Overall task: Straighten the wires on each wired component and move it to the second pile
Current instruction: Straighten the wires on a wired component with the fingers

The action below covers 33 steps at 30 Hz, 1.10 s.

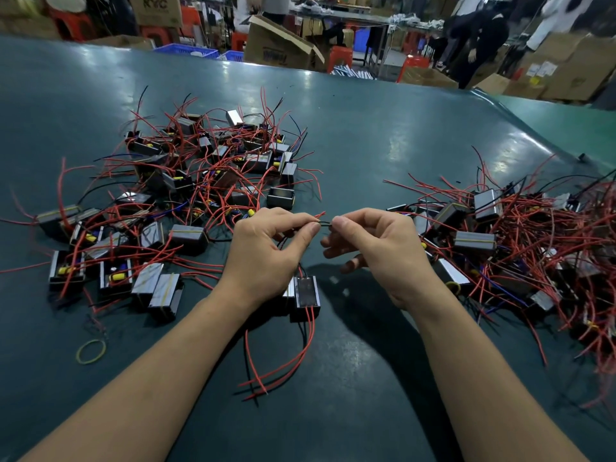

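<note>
- Left of the frame: one pile of wired components [186,181] sprawls over the green table [383,135], grey blocks with red, black and blue leads tangled together. A yellow rubber band [91,351] lies alone at lower left.
- Centre left: the left hand [266,251] has thumb and forefinger closed in a pinch on a thin black wire [325,223]; its other fingers are curled under.
- Centre: that wire runs nearly level, left to right, as a short span between the two pinches. The component in hand [305,296] hangs or rests just below the left wrist, long side pointing towards the viewer, with red and black leads trailing to the lower centre. Whether it touches the table I cannot tell.
- Centre right: the right hand [376,248] pinches the same wire at its other end, lower fingers loosely bent.
- Right of the frame: the other pile [520,235], denser, lies nearer the right hand.
- Judgement: the wire gets pulled straight along its level axis; which pile is the second one cannot be told.
- No containers on the table; cardboard boxes [276,45] and blue crates [186,50] stand behind, contents unclear.
</note>
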### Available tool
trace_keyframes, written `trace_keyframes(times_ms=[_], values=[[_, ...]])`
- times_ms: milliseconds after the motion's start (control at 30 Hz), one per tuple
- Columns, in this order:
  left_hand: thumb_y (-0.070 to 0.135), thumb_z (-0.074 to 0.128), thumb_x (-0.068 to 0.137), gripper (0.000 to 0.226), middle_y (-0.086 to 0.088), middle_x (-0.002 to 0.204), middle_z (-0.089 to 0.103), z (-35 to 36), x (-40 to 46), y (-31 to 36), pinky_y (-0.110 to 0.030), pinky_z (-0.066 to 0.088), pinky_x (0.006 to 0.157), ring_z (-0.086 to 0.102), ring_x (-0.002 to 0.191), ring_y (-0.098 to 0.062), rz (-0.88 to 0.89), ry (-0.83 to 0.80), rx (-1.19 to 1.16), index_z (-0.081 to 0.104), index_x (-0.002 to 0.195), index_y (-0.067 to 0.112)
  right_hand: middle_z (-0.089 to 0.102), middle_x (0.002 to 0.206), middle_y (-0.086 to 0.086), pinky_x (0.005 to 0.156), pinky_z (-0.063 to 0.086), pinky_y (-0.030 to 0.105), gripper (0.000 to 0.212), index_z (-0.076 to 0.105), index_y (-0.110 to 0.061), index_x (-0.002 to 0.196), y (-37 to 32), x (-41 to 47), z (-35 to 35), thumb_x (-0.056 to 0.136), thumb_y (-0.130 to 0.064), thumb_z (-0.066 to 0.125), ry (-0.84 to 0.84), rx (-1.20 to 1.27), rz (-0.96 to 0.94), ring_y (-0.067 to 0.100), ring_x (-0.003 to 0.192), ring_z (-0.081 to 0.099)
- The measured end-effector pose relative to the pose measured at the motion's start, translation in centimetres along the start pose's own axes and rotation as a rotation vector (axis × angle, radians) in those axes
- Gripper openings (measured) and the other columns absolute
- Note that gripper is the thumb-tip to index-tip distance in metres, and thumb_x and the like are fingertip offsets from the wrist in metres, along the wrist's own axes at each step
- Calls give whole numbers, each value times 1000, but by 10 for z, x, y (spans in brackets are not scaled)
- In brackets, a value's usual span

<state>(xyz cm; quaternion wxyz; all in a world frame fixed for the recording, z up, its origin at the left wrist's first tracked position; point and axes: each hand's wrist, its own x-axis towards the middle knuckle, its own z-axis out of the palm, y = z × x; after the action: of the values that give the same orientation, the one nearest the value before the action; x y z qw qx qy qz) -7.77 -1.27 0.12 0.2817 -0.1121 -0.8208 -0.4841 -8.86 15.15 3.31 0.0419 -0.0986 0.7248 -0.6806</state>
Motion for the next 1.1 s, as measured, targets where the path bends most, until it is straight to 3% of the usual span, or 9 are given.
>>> trace_keyframes(times_ms=[200, 333, 500, 633, 733, 867, 967, 1100], values=[[17, 72, 85, 9, 5, 84, 71, 1, -1, 0, -27, 50, 74, 63, 79, -13, 14, 31, -4, 78, 91, 15, 75, 74, 5, 45, 53, 25, 14, 68, -11, 82, 2, -3, -1, 94, -10, 61, 23, -178, -74, 18, 66, 72], [15, 72, 84, 8, 4, 84, 71, 1, -2, 2, -30, 51, 76, 64, 82, -14, 75, 46, 36, 78, 90, 13, 70, 61, 2, 40, 48, 25, 20, 65, -10, 75, 6, 0, 2, 93, -11, 58, 117, -303, -104, 16, 58, 70], [13, 73, 84, 8, 1, 83, 71, 4, -2, 6, -27, 50, 77, 64, 82, -16, 99, 57, 36, 78, 90, 10, 62, 51, 1, 47, 52, 35, 18, 61, -6, 70, 9, 5, 1, 87, -10, 56, 241, -317, -87, 21, 51, 67], [10, 73, 84, 7, 3, 84, 71, 0, 0, 4, -17, 46, 76, 61, 80, -9, 51, 68, -4, 78, 90, 12, 67, 60, 3, 41, 47, 24, 17, 63, -6, 79, 6, 3, 0, 95, -10, 58, 102, -84, -66, 18, 55, 68], [10, 74, 84, 11, 9, 86, 72, -2, 0, 4, -16, 44, 78, 60, 81, -2, 42, 55, -26, 78, 94, 13, 72, 69, 5, 43, 50, 23, 13, 64, -5, 86, 5, 1, -1, 96, -9, 57, 6, 24, -50, 21, 63, 72], [11, 73, 85, 10, 2, 84, 73, -1, 0, 4, -22, 47, 77, 62, 82, -15, 68, 40, -5, 78, 94, 11, 74, 74, 8, 44, 50, 23, 10, 66, -5, 89, 6, 1, -1, 96, -8, 58, -23, 7, -91, 21, 68, 73], [12, 73, 86, 9, 1, 82, 73, -1, 0, 4, -19, 44, 76, 58, 79, -11, 56, 42, -5, 78, 93, 11, 73, 75, 9, 44, 51, 26, 12, 68, -11, 86, 7, -1, 0, 94, -7, 61, 18, -95, -195, 20, 67, 73], [11, 73, 86, 9, 0, 81, 72, -1, 0, 5, -19, 43, 75, 56, 78, -10, 49, 24, 7, 78, 93, 9, 71, 71, 3, 55, 57, 34, 8, 71, -7, 84, 13, -1, 3, 89, -9, 67, 178, -462, -465, 14, 63, 69]])
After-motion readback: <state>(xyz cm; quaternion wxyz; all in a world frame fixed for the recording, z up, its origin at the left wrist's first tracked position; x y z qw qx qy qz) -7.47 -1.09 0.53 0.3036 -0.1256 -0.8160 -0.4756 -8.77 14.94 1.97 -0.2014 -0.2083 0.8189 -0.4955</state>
